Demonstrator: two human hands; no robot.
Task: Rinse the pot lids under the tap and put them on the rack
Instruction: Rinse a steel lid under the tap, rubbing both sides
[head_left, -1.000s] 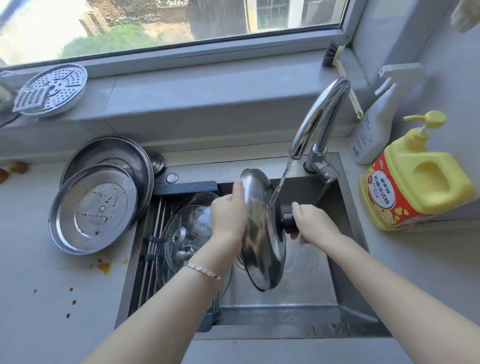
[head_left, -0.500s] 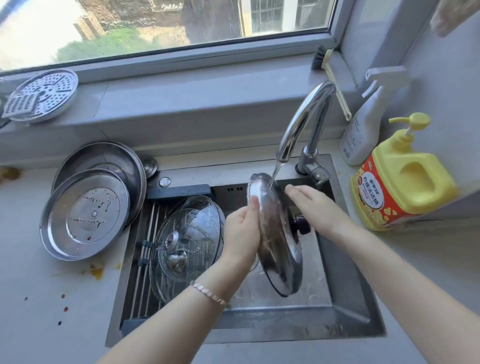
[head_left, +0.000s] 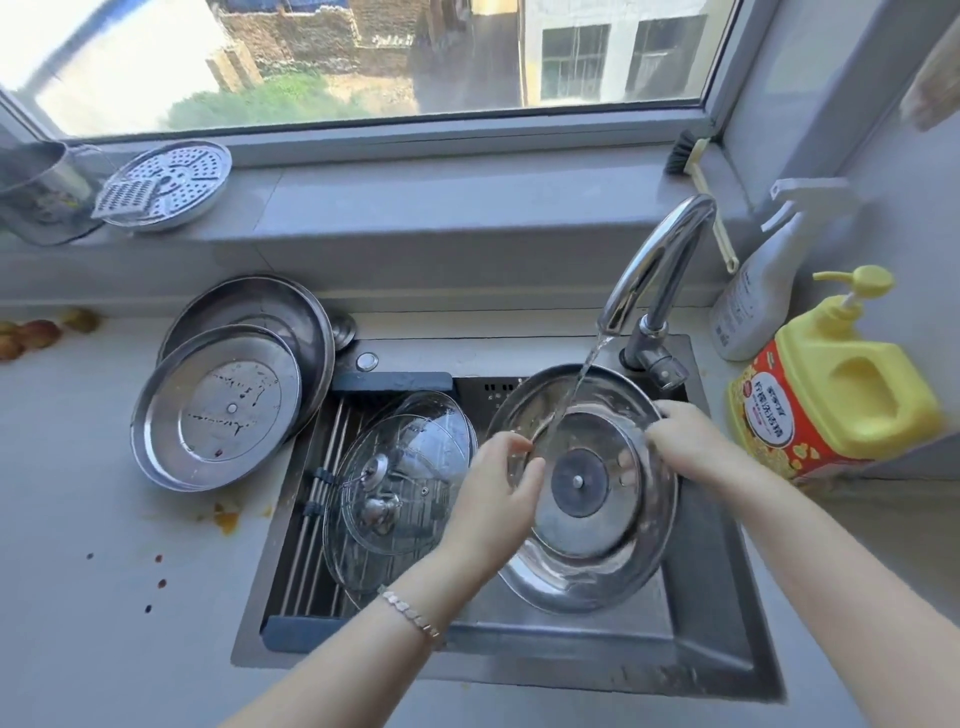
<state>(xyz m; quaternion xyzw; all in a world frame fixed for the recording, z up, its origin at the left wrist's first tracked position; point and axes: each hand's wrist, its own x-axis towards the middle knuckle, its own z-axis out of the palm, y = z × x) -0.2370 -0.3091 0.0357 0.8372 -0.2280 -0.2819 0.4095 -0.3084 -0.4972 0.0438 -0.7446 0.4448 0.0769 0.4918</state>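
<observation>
A steel pot lid is held over the sink with its underside facing up, a dark round centre showing. Water from the chrome tap runs onto its far part. My left hand grips the lid's left rim. My right hand grips the right rim, fingers curled over the edge. Two glass lids lie on the roll-up rack over the sink's left half. Two more steel lids lie stacked upside down on the counter left of the sink.
A yellow soap bottle and a white spray bottle stand right of the tap. A perforated steamer plate and a brush sit on the windowsill. Orange and dark stains mark the counter.
The lid has turned from standing on edge to lying nearly flat with its underside up. My right hand left the knob and now holds the right rim.
</observation>
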